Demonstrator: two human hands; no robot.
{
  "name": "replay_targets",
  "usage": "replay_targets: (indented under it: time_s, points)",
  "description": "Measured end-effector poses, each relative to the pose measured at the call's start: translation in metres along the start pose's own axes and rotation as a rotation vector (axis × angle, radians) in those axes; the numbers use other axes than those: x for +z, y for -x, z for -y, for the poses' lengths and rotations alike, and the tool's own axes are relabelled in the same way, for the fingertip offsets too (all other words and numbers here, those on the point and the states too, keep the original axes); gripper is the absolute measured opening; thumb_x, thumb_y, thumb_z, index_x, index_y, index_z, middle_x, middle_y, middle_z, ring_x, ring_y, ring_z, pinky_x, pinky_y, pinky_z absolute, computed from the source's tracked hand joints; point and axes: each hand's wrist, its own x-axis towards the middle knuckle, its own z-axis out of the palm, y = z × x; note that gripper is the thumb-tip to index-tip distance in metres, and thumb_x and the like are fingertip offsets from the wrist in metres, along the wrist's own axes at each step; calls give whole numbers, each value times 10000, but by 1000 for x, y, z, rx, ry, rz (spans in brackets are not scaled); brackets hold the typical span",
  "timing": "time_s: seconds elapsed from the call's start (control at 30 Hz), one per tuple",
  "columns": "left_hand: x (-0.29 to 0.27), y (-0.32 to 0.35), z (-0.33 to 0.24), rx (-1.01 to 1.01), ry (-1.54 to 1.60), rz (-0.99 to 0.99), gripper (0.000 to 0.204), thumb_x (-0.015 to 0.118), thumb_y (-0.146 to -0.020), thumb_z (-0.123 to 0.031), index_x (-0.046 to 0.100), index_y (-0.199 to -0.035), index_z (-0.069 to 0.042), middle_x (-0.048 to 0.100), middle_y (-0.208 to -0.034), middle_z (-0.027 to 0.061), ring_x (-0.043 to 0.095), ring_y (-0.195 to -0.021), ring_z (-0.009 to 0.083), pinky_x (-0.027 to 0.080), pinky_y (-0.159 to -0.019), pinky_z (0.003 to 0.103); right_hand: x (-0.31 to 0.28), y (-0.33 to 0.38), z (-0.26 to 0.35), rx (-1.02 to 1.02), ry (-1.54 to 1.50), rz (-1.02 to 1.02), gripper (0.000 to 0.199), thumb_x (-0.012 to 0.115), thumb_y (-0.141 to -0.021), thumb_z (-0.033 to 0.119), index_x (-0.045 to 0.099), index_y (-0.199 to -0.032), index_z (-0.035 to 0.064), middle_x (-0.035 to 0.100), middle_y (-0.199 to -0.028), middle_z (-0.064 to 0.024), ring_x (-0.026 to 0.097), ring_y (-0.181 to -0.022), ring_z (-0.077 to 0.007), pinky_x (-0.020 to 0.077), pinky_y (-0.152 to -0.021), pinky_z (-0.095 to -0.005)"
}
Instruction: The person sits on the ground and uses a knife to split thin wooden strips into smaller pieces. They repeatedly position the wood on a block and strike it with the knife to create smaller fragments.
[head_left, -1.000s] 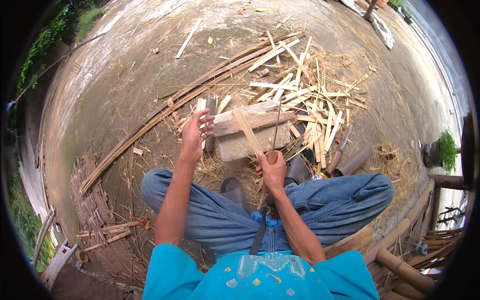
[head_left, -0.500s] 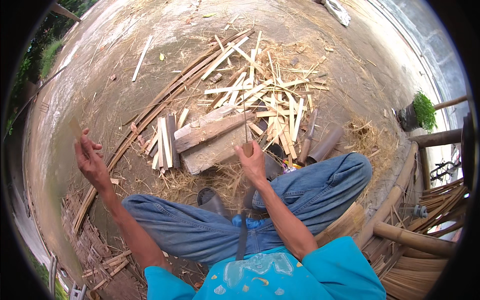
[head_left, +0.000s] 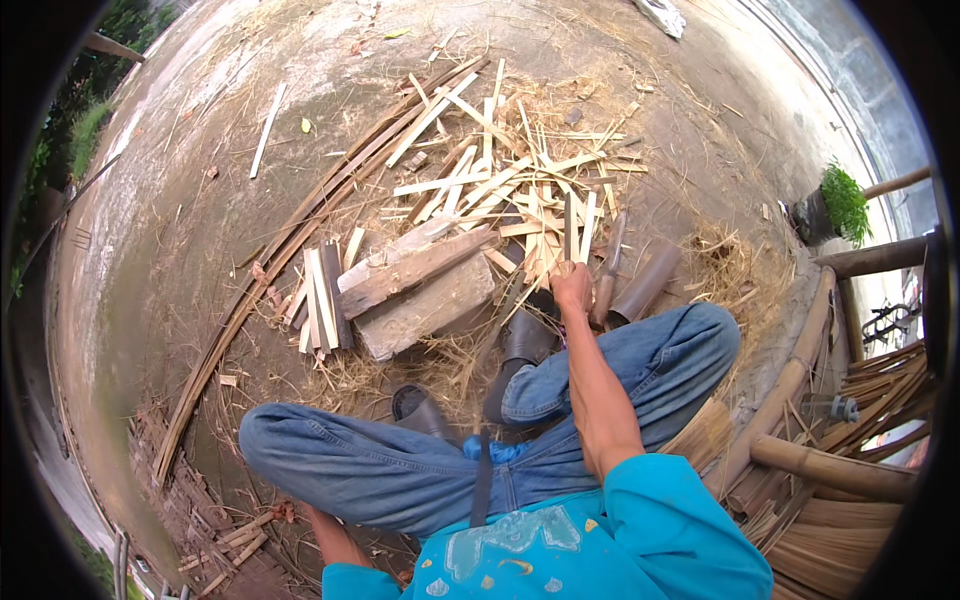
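My right hand is closed at the near edge of a pile of pale split strips. It grips a knife whose narrow dark blade points away from me over the strips; the handle is hidden in my fist. My left forearm runs behind my left thigh, which hides the hand. Left of my right hand, a worn wooden block lies on the ground with a rough plank along its far side. A small bundle of short pale and dark strips rests against its left end.
Long brown split strips curve along the left. Right of my hand lie a dark-bladed tool with a wooden handle and a brown tube. Shavings litter the ground. A bamboo frame and potted plant stand at right.
My right hand has moved right and forward with the knife, from beside the block to the strip pile. My left hand, raised at far left with a wooden piece, has dropped behind my thigh.
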Motion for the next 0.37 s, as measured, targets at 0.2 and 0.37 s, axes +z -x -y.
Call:
replay_targets:
  time_s: [0.2,0.37]
  points:
    - [-31,-19,-63,251,-69,-96,421,577,-1085,-350,666,-1324,-15,704,-969,45,641,-852,126,532,-777,303,11,9,15,0,2,117,654,827,-772,312,577,-1328,76,690,-1264,-209,649,-1211,-384,513,-1009,-501]
    - [-36,-39,-121,371,-47,-110,428,589,-1079,-348,662,-1341,-17,727,-1011,52,655,-882,132,536,-797,299,12,5,8,-22,-67,128,669,824,-771,283,567,-1356,86,678,-1293,-215,642,-1228,-379,504,-1033,-485]
